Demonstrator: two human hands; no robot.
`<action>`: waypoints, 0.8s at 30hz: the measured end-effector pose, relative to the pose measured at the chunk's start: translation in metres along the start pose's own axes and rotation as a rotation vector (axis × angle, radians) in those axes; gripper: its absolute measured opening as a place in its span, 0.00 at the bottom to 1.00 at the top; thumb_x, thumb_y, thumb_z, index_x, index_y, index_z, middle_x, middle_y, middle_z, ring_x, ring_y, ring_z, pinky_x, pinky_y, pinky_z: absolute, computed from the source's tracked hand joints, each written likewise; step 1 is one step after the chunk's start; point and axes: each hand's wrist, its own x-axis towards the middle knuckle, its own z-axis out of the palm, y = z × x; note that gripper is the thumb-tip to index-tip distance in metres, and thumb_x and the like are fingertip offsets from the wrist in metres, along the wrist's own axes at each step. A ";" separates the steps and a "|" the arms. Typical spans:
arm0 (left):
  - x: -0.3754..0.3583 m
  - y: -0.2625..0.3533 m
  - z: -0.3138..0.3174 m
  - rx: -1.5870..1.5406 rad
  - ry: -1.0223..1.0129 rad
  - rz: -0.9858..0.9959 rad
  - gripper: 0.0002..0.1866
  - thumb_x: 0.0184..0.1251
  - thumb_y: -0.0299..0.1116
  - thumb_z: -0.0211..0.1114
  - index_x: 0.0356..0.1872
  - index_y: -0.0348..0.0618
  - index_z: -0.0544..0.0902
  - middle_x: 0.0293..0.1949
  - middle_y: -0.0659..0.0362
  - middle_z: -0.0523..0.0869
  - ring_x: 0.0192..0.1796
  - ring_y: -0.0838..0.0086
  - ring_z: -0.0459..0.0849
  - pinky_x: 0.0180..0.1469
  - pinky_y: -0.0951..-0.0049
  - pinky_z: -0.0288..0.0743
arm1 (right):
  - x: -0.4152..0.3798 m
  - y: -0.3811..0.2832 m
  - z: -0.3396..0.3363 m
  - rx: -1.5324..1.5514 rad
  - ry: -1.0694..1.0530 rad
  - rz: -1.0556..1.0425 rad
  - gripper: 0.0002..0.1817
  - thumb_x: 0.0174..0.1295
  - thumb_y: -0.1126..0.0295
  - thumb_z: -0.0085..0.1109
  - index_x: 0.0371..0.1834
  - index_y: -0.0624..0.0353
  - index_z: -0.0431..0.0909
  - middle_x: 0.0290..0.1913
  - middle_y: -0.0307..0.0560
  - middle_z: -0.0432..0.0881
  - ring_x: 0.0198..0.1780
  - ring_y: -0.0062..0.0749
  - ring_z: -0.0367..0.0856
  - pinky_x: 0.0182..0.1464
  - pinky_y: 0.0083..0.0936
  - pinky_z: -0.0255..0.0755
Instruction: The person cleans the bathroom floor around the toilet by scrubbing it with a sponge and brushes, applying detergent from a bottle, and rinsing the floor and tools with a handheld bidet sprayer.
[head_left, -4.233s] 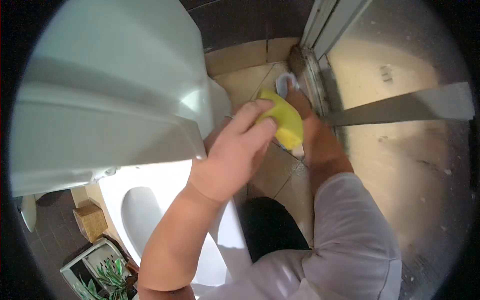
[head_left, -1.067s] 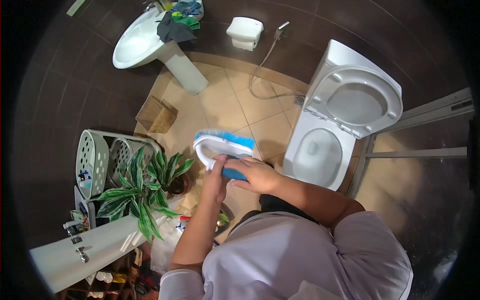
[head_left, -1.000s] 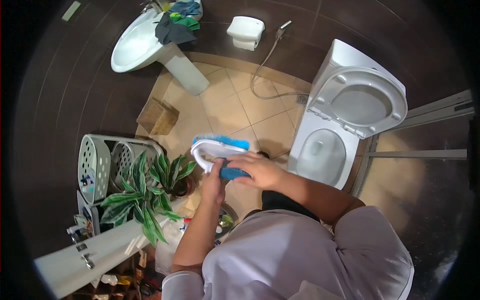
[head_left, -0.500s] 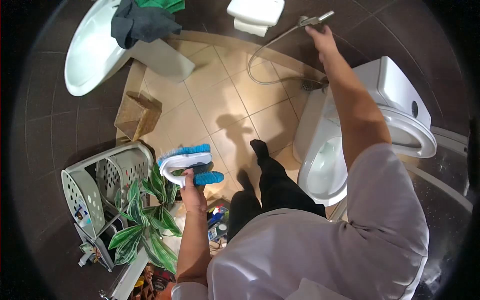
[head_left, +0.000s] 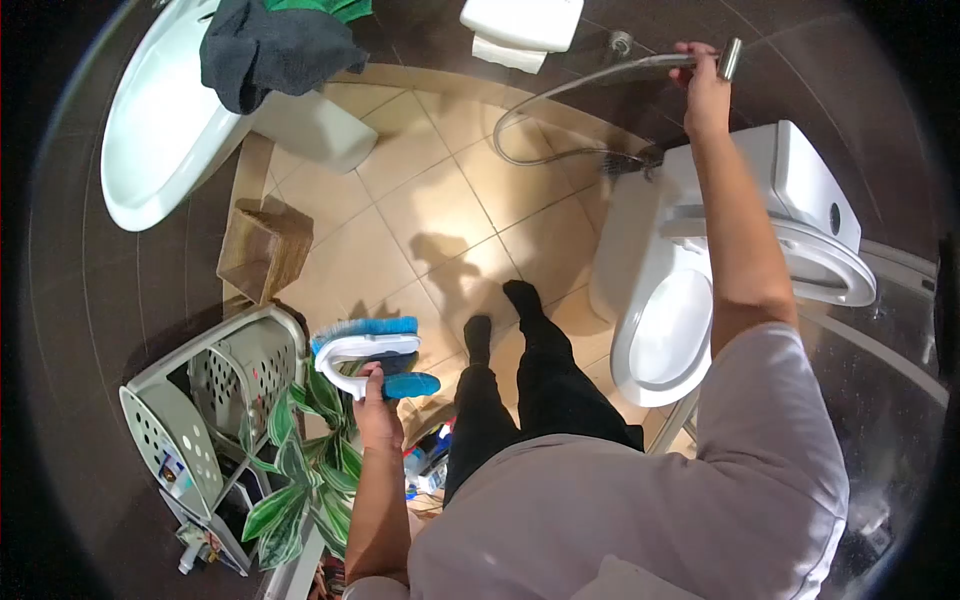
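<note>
My left hand (head_left: 379, 418) is closed round the white handle of a scrub brush (head_left: 345, 362) with blue bristles and a blue grip end. The brush is held above the tiled floor, left of my legs. At the upper right, my right hand (head_left: 708, 98) is wrapped round a silver handheld bidet sprayer (head_left: 731, 60). Its metal hose (head_left: 530, 105) loops down to the wall beside the toilet. A round wall holder (head_left: 620, 42) sits apart from the sprayer. Below my right arm stands the white toilet (head_left: 628, 345), its lid and seat raised.
A sink (head_left: 125, 165) with a dark grey towel (head_left: 275, 55) stands at upper left. Below are a woven basket (head_left: 262, 250), a perforated laundry basket (head_left: 165, 440) and a leafy plant (head_left: 290, 460). A paper holder (head_left: 522, 25) is on the wall; a glass shower panel (head_left: 870, 430) is right.
My right hand has moved right with the sprayer, away from the wall holder, drawing the hose along. The brush stays in my left hand, slightly lower. The view has shifted a little.
</note>
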 end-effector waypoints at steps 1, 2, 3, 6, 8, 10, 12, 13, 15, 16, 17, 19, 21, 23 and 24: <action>0.003 -0.001 -0.001 0.003 -0.010 -0.002 0.08 0.58 0.32 0.57 0.39 0.46 0.74 0.38 0.60 0.76 0.39 0.73 0.76 0.39 0.71 0.75 | -0.011 -0.005 -0.004 -0.048 -0.078 -0.059 0.09 0.61 0.65 0.47 0.35 0.58 0.71 0.37 0.42 0.78 0.28 0.19 0.71 0.30 0.17 0.67; 0.009 -0.002 -0.004 -0.017 -0.050 -0.002 0.09 0.58 0.32 0.57 0.39 0.45 0.74 0.38 0.60 0.76 0.39 0.73 0.76 0.39 0.71 0.75 | -0.019 -0.003 -0.008 -0.129 -0.114 -0.100 0.08 0.61 0.64 0.47 0.34 0.57 0.72 0.38 0.41 0.79 0.27 0.18 0.70 0.30 0.17 0.66; 0.011 0.000 -0.003 -0.031 -0.091 -0.001 0.09 0.58 0.32 0.57 0.39 0.45 0.73 0.37 0.60 0.76 0.39 0.74 0.76 0.39 0.72 0.75 | -0.030 -0.002 -0.013 -0.167 -0.119 -0.053 0.10 0.61 0.63 0.48 0.36 0.57 0.72 0.39 0.41 0.80 0.31 0.20 0.71 0.36 0.18 0.66; 0.006 0.013 0.013 -0.023 -0.096 0.028 0.09 0.58 0.32 0.57 0.40 0.45 0.73 0.37 0.60 0.76 0.40 0.73 0.76 0.38 0.70 0.75 | -0.091 -0.006 -0.025 -0.223 -0.118 -0.065 0.12 0.60 0.61 0.50 0.37 0.59 0.73 0.37 0.41 0.78 0.38 0.24 0.71 0.44 0.21 0.64; 0.005 0.019 0.022 0.033 -0.135 0.048 0.09 0.58 0.32 0.57 0.40 0.45 0.73 0.38 0.60 0.76 0.40 0.72 0.76 0.38 0.69 0.75 | -0.158 -0.018 -0.038 -0.210 -0.073 0.047 0.14 0.59 0.60 0.51 0.37 0.60 0.74 0.36 0.41 0.77 0.40 0.26 0.71 0.46 0.23 0.64; 0.014 0.019 0.023 0.091 -0.211 0.067 0.10 0.58 0.33 0.58 0.40 0.46 0.73 0.38 0.60 0.76 0.40 0.71 0.76 0.40 0.67 0.74 | -0.234 -0.021 -0.058 -0.188 0.051 0.239 0.15 0.58 0.59 0.52 0.39 0.60 0.74 0.36 0.42 0.77 0.41 0.26 0.71 0.45 0.24 0.64; 0.009 0.029 0.031 0.182 -0.278 0.048 0.10 0.58 0.34 0.58 0.40 0.46 0.73 0.38 0.60 0.76 0.40 0.71 0.76 0.40 0.67 0.73 | -0.305 -0.017 -0.077 -0.118 0.147 0.350 0.16 0.57 0.59 0.54 0.40 0.61 0.74 0.37 0.42 0.76 0.40 0.27 0.71 0.44 0.24 0.65; 0.006 0.033 0.035 0.242 -0.301 0.034 0.11 0.57 0.35 0.58 0.41 0.47 0.73 0.38 0.61 0.76 0.40 0.71 0.76 0.40 0.68 0.73 | -0.337 -0.025 -0.085 -0.079 0.185 0.352 0.16 0.56 0.60 0.55 0.41 0.61 0.74 0.36 0.41 0.76 0.39 0.27 0.71 0.44 0.24 0.66; 0.021 0.033 0.025 0.373 -0.358 0.056 0.13 0.56 0.38 0.60 0.41 0.48 0.73 0.39 0.62 0.76 0.40 0.73 0.76 0.40 0.70 0.72 | -0.395 -0.055 -0.107 -0.257 0.109 0.467 0.15 0.55 0.63 0.56 0.41 0.61 0.74 0.37 0.42 0.76 0.39 0.26 0.72 0.43 0.22 0.66; 0.027 0.035 0.019 0.419 -0.406 0.052 0.17 0.55 0.40 0.60 0.45 0.49 0.72 0.41 0.62 0.76 0.44 0.72 0.75 0.43 0.67 0.71 | -0.415 -0.075 -0.119 -0.257 0.164 0.464 0.15 0.55 0.63 0.56 0.41 0.61 0.74 0.37 0.42 0.76 0.39 0.26 0.72 0.43 0.22 0.66; 0.030 0.035 0.019 0.460 -0.440 0.053 0.20 0.54 0.42 0.60 0.48 0.50 0.71 0.43 0.62 0.76 0.47 0.71 0.74 0.46 0.64 0.70 | -0.428 -0.100 -0.133 -0.215 0.085 0.429 0.13 0.55 0.65 0.55 0.41 0.61 0.74 0.37 0.43 0.76 0.39 0.26 0.73 0.43 0.21 0.66; 0.017 0.041 0.027 0.535 -0.453 0.074 0.21 0.54 0.42 0.60 0.49 0.49 0.70 0.44 0.61 0.75 0.46 0.71 0.75 0.45 0.65 0.71 | -0.465 -0.129 -0.158 -0.126 0.196 0.361 0.08 0.55 0.71 0.53 0.37 0.61 0.74 0.35 0.44 0.78 0.38 0.26 0.76 0.41 0.21 0.69; 0.006 0.044 0.034 0.603 -0.447 0.110 0.21 0.54 0.42 0.60 0.49 0.49 0.70 0.44 0.60 0.75 0.46 0.71 0.75 0.44 0.65 0.72 | -0.494 -0.153 -0.200 -0.273 0.362 0.350 0.06 0.55 0.74 0.52 0.34 0.65 0.75 0.30 0.45 0.78 0.35 0.29 0.77 0.37 0.25 0.71; 0.004 0.036 0.042 0.580 -0.461 0.099 0.22 0.54 0.41 0.60 0.50 0.47 0.69 0.45 0.59 0.75 0.46 0.69 0.76 0.44 0.65 0.73 | -0.534 -0.156 -0.248 -0.108 0.524 0.234 0.08 0.57 0.70 0.49 0.29 0.65 0.73 0.28 0.45 0.77 0.32 0.30 0.76 0.38 0.28 0.71; 0.003 0.027 0.049 0.577 -0.493 0.099 0.24 0.55 0.41 0.59 0.52 0.45 0.68 0.46 0.59 0.74 0.47 0.68 0.75 0.44 0.64 0.73 | -0.538 -0.169 -0.260 0.036 0.694 0.234 0.09 0.58 0.68 0.47 0.25 0.62 0.70 0.24 0.43 0.74 0.30 0.30 0.73 0.36 0.30 0.70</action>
